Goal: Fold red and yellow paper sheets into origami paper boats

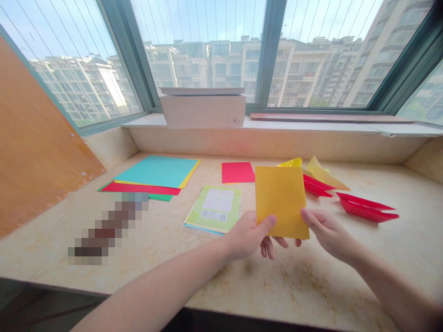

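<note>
A yellow sheet of paper (281, 198), square in outline, is held up above the counter between both hands. My left hand (249, 234) pinches its lower left part, thumb on the front and fingers behind. At the lower right edge my right hand (327, 230) grips it the same way; the fingertips behind are partly hidden. Just beyond the paper on the right lie red folded paper boats (367, 207) and yellow folded paper pieces (325, 173). Left of my left hand is a clear packet of green-patterned paper (216, 207).
Large coloured sheets, blue on top (157, 170), lie at the back left. A small red paper stack (237, 173) rests behind the packet. A blurred-out object (107, 230) lies at left on the stone counter (155, 258). A white box (204, 109) stands on the windowsill.
</note>
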### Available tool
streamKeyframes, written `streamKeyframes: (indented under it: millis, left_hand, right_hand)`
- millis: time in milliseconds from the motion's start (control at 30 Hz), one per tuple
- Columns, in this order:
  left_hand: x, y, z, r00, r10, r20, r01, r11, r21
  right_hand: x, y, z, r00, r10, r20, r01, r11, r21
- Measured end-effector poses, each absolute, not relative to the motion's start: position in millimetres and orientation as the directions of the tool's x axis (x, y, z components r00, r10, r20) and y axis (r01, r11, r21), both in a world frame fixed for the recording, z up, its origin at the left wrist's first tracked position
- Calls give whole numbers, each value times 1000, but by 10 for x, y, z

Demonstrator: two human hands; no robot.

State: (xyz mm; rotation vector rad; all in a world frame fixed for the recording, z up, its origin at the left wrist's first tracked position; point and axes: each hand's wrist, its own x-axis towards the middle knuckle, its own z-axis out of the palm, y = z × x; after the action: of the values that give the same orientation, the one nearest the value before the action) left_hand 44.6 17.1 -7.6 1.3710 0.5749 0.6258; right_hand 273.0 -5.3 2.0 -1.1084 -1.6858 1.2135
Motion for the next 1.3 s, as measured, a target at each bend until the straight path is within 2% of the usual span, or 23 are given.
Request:
streamKeyframes:
  millis: [67, 200, 400, 500, 600, 700, 1100, 1300]
  left_hand:
    - [444, 178, -56, 678, 735, 13, -83, 59, 995]
    - [449, 160, -52, 701, 713, 8, -92, 79, 993]
    - [430, 136, -15, 680, 733, 24, -96, 57, 994]
    - [413, 145, 20, 653, 757, 17, -83, 50, 995]
    - [407, 154, 33, 648, 761, 1, -69, 58, 996]
    - [410, 152, 32, 646, 763, 3, -64, 50, 997]
    - [374, 194, 6, 717, 696, 40, -120, 67, 991]
    - [396, 177, 18, 692, 722, 6, -80, 69, 994]
  right_hand:
    - [2698, -89, 16, -361, 932, 44, 266, 148, -953]
    - [2683, -120, 6, -313, 948, 51, 350, 165, -922]
    - [2681, -138, -10, -386, 918, 96, 300, 223, -928]
    - [2669, -161, -43, -447, 895, 12, 351, 188, -917]
    - [2644, -183, -54, -426, 900, -91, 428, 112, -897]
    - [2620, -197, -26, -394, 912, -114, 474, 95, -875]
    - [2653, -215, -60, -413, 900, -138, 412, 50, -910]
    - [2664, -194, -69, -414, 904, -110, 415, 80, -906]
